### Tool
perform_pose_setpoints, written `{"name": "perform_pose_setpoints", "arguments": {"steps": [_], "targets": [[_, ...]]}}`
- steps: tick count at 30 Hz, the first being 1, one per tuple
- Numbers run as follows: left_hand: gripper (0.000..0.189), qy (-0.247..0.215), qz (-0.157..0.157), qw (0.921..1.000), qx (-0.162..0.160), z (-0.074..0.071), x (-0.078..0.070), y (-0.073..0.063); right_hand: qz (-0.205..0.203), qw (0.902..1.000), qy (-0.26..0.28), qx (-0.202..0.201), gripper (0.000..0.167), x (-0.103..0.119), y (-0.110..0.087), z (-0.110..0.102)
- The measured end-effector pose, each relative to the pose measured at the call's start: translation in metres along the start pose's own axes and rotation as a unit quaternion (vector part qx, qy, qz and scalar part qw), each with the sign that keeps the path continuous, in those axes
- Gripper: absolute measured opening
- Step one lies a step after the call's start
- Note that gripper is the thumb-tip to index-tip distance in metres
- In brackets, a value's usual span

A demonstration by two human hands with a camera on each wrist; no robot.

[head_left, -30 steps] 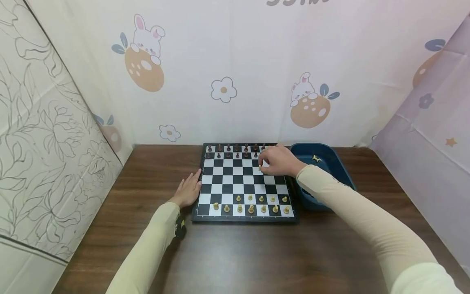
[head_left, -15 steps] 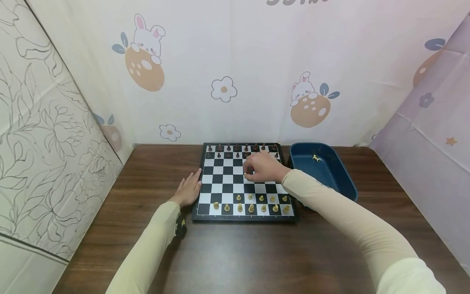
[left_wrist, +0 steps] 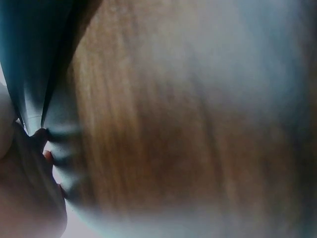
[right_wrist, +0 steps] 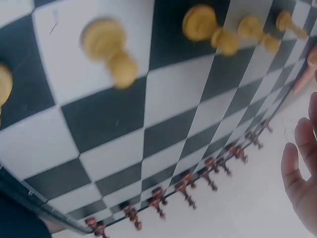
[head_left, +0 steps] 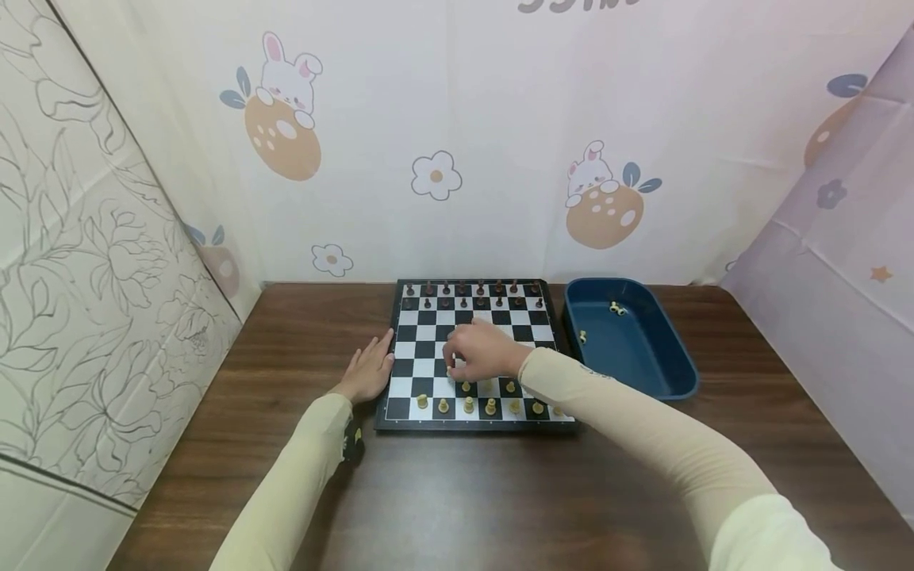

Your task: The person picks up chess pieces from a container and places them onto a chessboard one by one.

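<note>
My left hand (head_left: 367,370) lies flat with its fingers straight along the left edge of a black-and-white chessboard (head_left: 474,426). Over the board's middle, near the yellow pieces, my right hand (head_left: 480,351) pinches a small pale yellow chess piece (head_left: 450,373) between thumb and fingertips; most of that piece is hidden. Yellow pawns (head_left: 466,387) stand in a partial row behind the near row of yellow pieces (head_left: 468,405). Two rows of dark red pieces (head_left: 462,289) fill the far side. In the right wrist view, curled fingers (right_wrist: 291,161) show at the right edge.
Right of the board stands a blue tray (head_left: 646,361). Several yellow pieces (head_left: 617,308) lie loose inside it, with another (head_left: 582,337) by its left wall. A brown wooden table (head_left: 457,500) carries everything, and a printed curtain (head_left: 493,214) hangs behind.
My right hand has moved left and nearer across the board from beside the tray, carrying the pale yellow piece. More of the tray now shows. My left hand has stayed in place.
</note>
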State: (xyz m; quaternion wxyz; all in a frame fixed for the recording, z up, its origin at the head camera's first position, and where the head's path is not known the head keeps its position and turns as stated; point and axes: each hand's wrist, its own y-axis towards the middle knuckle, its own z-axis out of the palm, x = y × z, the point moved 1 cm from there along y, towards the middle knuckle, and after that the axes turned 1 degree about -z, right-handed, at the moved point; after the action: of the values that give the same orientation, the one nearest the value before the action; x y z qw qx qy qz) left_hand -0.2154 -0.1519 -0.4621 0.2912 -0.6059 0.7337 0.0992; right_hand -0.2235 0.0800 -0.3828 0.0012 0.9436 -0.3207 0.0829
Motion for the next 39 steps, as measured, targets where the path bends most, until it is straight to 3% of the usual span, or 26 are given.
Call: {"name": "perform_pose_setpoints", "arguments": {"steps": [15,25,31,39], "targets": [[0.055,-0.006,0.005,1.0,0.001,-0.003,-0.006,0.0,-0.026,0.9994,0.003,0.021,0.005,0.011,0.002,0.011],[0.055,0.0,0.0,1.0,0.0,-0.002,-0.004,-0.001,-0.014,0.9995,0.001,0.029,0.008,0.009,-0.002,0.007],[0.055,0.004,-0.002,1.0,-0.001,0.001,0.0,-0.001,0.009,0.9996,0.007,0.025,0.014,0.0,-0.017,-0.006],[0.054,0.002,-0.001,1.0,-0.001,0.0,-0.002,-0.002,0.047,0.9986,-0.024,-0.006,0.013,-0.028,-0.049,-0.03]]}}
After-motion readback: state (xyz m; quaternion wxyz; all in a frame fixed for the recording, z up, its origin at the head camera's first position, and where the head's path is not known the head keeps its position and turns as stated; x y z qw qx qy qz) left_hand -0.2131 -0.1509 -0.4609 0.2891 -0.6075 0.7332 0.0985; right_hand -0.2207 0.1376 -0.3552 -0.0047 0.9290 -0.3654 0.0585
